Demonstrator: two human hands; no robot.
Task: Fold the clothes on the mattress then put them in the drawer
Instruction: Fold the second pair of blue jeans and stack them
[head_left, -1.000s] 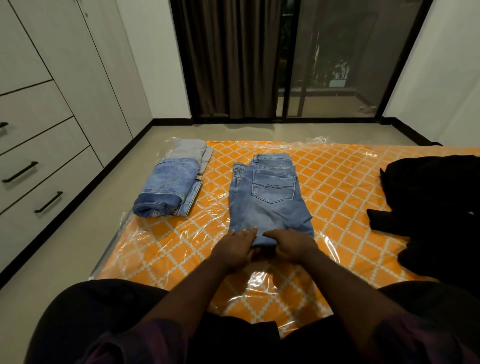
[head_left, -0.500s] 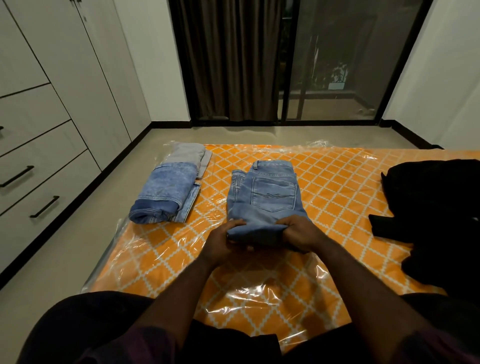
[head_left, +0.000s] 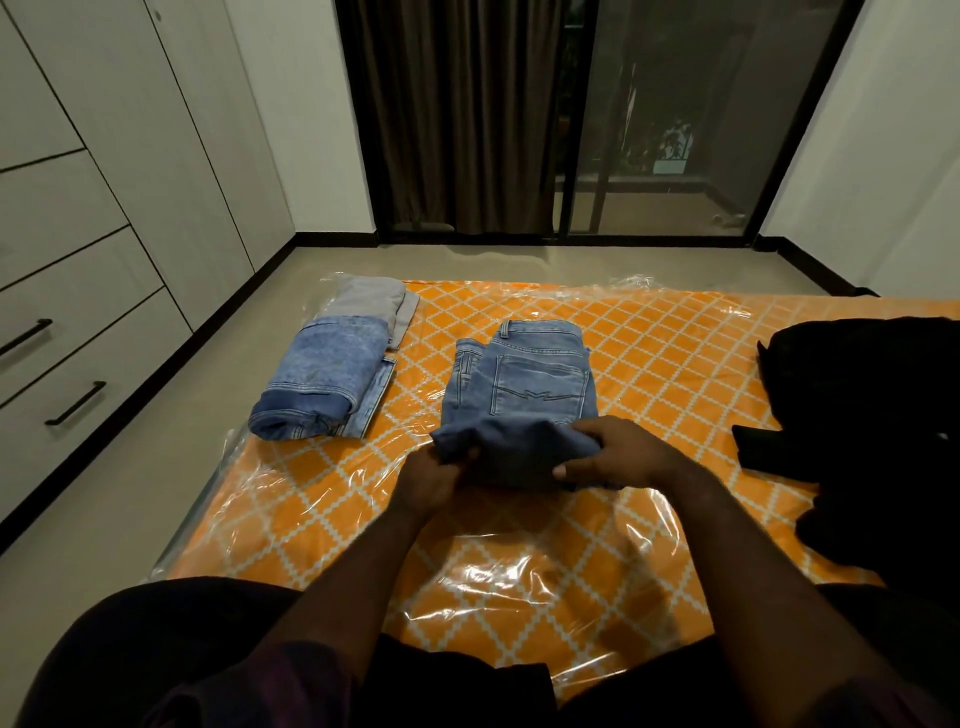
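Light blue jeans (head_left: 535, 384) lie in the middle of the orange patterned mattress (head_left: 675, 374), back pocket up, their near end lifted into a fold. My left hand (head_left: 434, 480) grips the fold's left corner. My right hand (head_left: 623, 454) grips its right side, thumb underneath. A folded stack of blue jeans (head_left: 322, 384) on a grey garment (head_left: 371, 301) sits at the mattress's left edge. A heap of black clothes (head_left: 872, 415) lies on the right. White drawers with black handles (head_left: 75, 402) are on the left wall.
The mattress is wrapped in clear plastic and lies on a grey floor (head_left: 104, 499). A strip of floor separates it from the drawers. Dark curtains (head_left: 457, 114) and a glass sliding door (head_left: 675, 114) stand behind. My dark-clothed knees are at the bottom.
Both hands went from resting on the near end of the jeans to gripping it, and have lifted it up and forward over the pocket area.
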